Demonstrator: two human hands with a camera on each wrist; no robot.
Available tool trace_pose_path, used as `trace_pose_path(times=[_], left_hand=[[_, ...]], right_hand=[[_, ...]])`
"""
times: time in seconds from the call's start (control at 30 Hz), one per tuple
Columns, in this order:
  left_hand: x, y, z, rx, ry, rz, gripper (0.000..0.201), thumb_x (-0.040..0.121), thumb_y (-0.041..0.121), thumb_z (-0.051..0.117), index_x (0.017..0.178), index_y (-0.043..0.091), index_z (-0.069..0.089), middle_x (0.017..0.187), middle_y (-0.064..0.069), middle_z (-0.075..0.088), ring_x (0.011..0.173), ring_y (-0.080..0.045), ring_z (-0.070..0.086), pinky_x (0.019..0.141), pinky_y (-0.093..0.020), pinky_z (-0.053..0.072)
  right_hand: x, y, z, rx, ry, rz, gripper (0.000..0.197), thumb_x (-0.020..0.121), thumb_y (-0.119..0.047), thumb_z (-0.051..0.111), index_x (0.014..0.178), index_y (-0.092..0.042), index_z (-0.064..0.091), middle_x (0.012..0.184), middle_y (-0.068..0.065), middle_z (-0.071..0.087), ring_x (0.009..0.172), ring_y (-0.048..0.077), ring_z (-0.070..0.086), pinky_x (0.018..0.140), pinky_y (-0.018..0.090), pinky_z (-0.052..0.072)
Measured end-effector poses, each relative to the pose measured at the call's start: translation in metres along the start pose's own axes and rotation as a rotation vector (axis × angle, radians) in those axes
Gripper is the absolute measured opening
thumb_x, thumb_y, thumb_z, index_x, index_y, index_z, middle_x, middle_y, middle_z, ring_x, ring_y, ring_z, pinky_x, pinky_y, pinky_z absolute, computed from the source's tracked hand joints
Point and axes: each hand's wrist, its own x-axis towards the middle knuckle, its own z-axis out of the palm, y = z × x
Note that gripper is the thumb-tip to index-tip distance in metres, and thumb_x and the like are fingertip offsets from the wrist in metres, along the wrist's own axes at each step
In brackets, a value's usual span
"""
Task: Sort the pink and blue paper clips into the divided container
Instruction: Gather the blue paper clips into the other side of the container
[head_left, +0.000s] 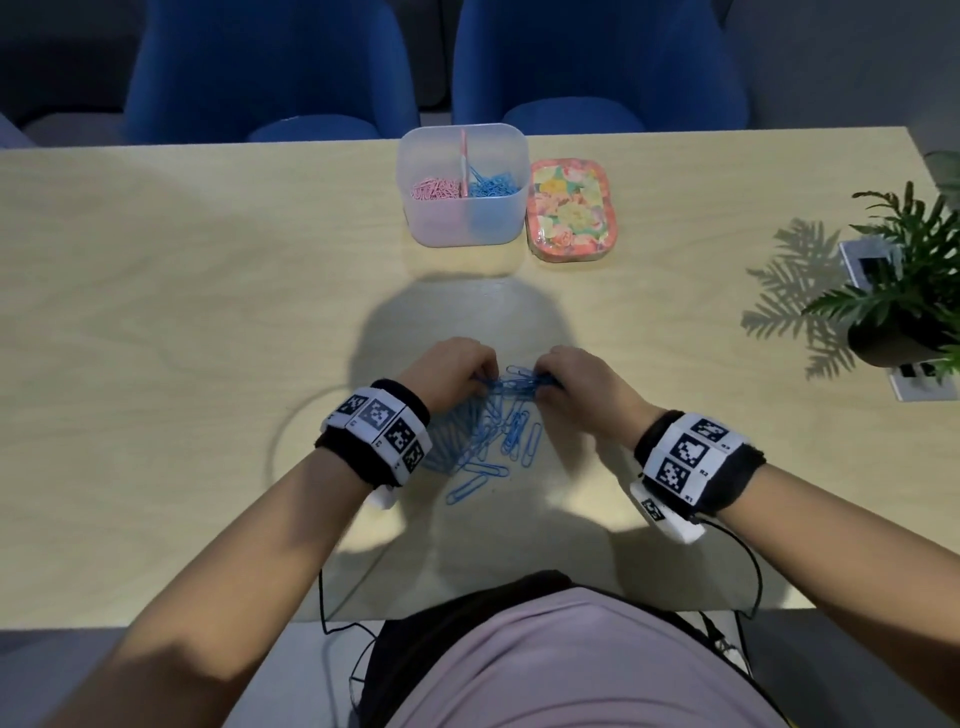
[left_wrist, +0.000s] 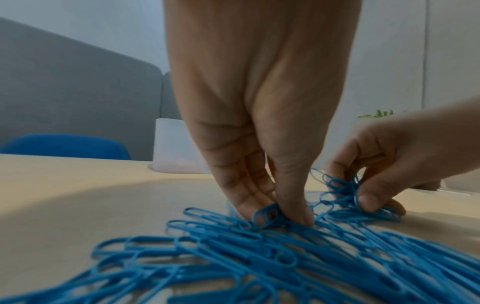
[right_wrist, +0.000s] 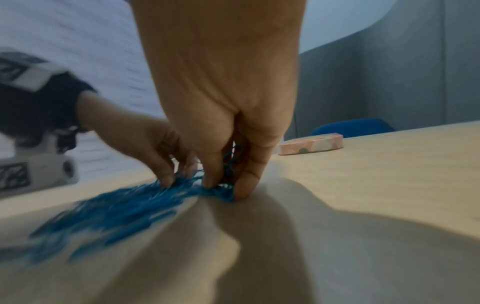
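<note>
On the wooden table (head_left: 208, 312), the left hand (head_left: 457, 366) reaches down to the far end of a loose pile of blue paper clips (head_left: 493, 431) near the table's front edge. Its thumb and fingers (left_wrist: 241, 197) are pinched together on a few clips at the top of the pile, fingertips touching the table. The pile fans out toward the person, with single clips lying flat at its near edge.

Just beside it, the right hand (head_left: 576, 379) works the same far end of the pile. Its fingers curl round a small tangled bunch of blue clips, thumb (left_wrist: 369, 200) pressing from the front; the right wrist view is blurred but shows blue wire between thumb and fingers. The 2 hands are close together, almost touching across the clips. Both wrists wear black bands with black-and-white marker tiles.

Farther back, at the middle of the table's far edge, stands the clear plastic container (head_left: 462, 228), split by 1 upright divider (head_left: 464, 161). Pink clips (head_left: 436, 188) lie in its left half and blue clips (head_left: 493, 184) in its right half. Touching its right side lies a flat floral lid (head_left: 569, 208). At the far right a potted plant (head_left: 914, 280) stands. 2 blue chairs (head_left: 270, 67) sit behind the table.
</note>
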Motion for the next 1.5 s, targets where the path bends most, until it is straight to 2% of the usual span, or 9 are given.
trace_pose_path(times=[0.33, 0.5, 0.7, 0.8, 0.93, 1.03, 1.13, 1.37, 1.5], left_hand=[[-0.003, -0.015, -0.009, -0.194, 0.068, -0.023, 0.018, 0.081, 0.010, 0.067, 0.098, 0.005, 0.067, 0.099, -0.012, 0.069, 0.092, -0.023, 0.063, 0.084, -0.032, 0.049], [0.002, -0.017, -0.022, -0.289, 0.154, -0.024, 0.016, 0.080, 0.010, 0.068, 0.095, 0.005, 0.068, 0.096, -0.012, 0.070, 0.085, -0.020, 0.062, 0.082, -0.030, 0.049], [0.025, -0.014, -0.058, -0.422, 0.336, -0.037, 0.015, 0.081, 0.006, 0.066, 0.096, 0.003, 0.067, 0.090, -0.009, 0.066, 0.077, -0.014, 0.055, 0.072, -0.018, 0.044], [0.048, -0.009, -0.089, -0.479, 0.515, -0.073, 0.016, 0.081, 0.002, 0.065, 0.097, 0.001, 0.067, 0.083, 0.001, 0.062, 0.072, -0.010, 0.055, 0.065, -0.013, 0.043], [0.089, -0.005, -0.121, -0.534, 0.657, -0.183, 0.013, 0.082, 0.001, 0.056, 0.088, 0.010, 0.064, 0.066, 0.009, 0.052, 0.061, -0.003, 0.052, 0.066, -0.022, 0.044], [0.115, -0.001, -0.137, -0.292, 0.551, -0.266, 0.019, 0.085, 0.006, 0.058, 0.103, 0.005, 0.063, 0.094, -0.009, 0.066, 0.092, -0.025, 0.060, 0.086, -0.032, 0.045], [0.130, 0.008, -0.142, -0.102, 0.431, -0.285, 0.033, 0.084, 0.011, 0.064, 0.114, -0.001, 0.057, 0.113, -0.019, 0.065, 0.108, -0.033, 0.058, 0.094, -0.038, 0.045], [0.080, 0.013, -0.106, -0.085, 0.553, -0.018, 0.016, 0.086, 0.010, 0.052, 0.093, 0.004, 0.065, 0.100, -0.016, 0.067, 0.097, -0.031, 0.058, 0.082, -0.035, 0.040], [0.036, -0.008, -0.043, -0.012, 0.216, -0.162, 0.018, 0.085, 0.021, 0.059, 0.095, 0.007, 0.063, 0.102, -0.015, 0.063, 0.096, -0.032, 0.059, 0.083, -0.038, 0.046]], right_hand=[[0.084, -0.002, -0.116, 0.345, 0.201, 0.113, 0.021, 0.083, -0.011, 0.066, 0.067, -0.009, 0.052, 0.067, 0.009, 0.048, 0.036, 0.002, 0.049, 0.041, 0.018, 0.042], [0.150, -0.017, -0.151, 0.362, 0.248, 0.254, 0.032, 0.084, -0.015, 0.065, 0.060, -0.012, 0.044, 0.056, 0.004, 0.044, 0.039, 0.012, 0.050, 0.042, 0.020, 0.042], [0.173, -0.027, -0.154, 0.385, 0.174, 0.337, 0.026, 0.090, -0.016, 0.058, 0.102, 0.007, 0.059, 0.073, 0.018, 0.063, 0.054, 0.023, 0.058, 0.068, 0.035, 0.057], [0.157, -0.021, -0.151, 0.532, 0.261, 0.317, 0.018, 0.090, -0.008, 0.048, 0.091, 0.006, 0.059, 0.074, 0.020, 0.060, 0.055, 0.024, 0.060, 0.052, 0.030, 0.054], [0.117, -0.002, -0.133, 0.642, 0.408, 0.315, 0.023, 0.088, -0.009, 0.048, 0.077, 0.008, 0.060, 0.073, 0.019, 0.059, 0.055, 0.024, 0.057, 0.055, 0.038, 0.053], [0.081, 0.009, -0.110, 0.609, 0.412, 0.293, 0.027, 0.087, -0.010, 0.049, 0.080, 0.014, 0.059, 0.073, 0.017, 0.058, 0.061, 0.024, 0.057, 0.052, 0.035, 0.053], [0.052, 0.017, -0.086, 0.566, 0.333, 0.271, 0.020, 0.089, -0.008, 0.048, 0.080, -0.001, 0.065, 0.079, 0.017, 0.064, 0.059, 0.019, 0.056, 0.042, 0.017, 0.045], [0.005, 0.035, -0.036, 0.261, 0.098, 0.321, 0.011, 0.081, -0.012, 0.059, 0.090, -0.013, 0.065, 0.083, 0.002, 0.061, 0.079, 0.020, 0.056, 0.071, 0.024, 0.040], [-0.003, 0.027, -0.013, 0.203, 0.106, 0.285, 0.012, 0.078, -0.008, 0.055, 0.088, -0.014, 0.052, 0.085, 0.005, 0.054, 0.078, 0.027, 0.052, 0.066, 0.029, 0.037]])
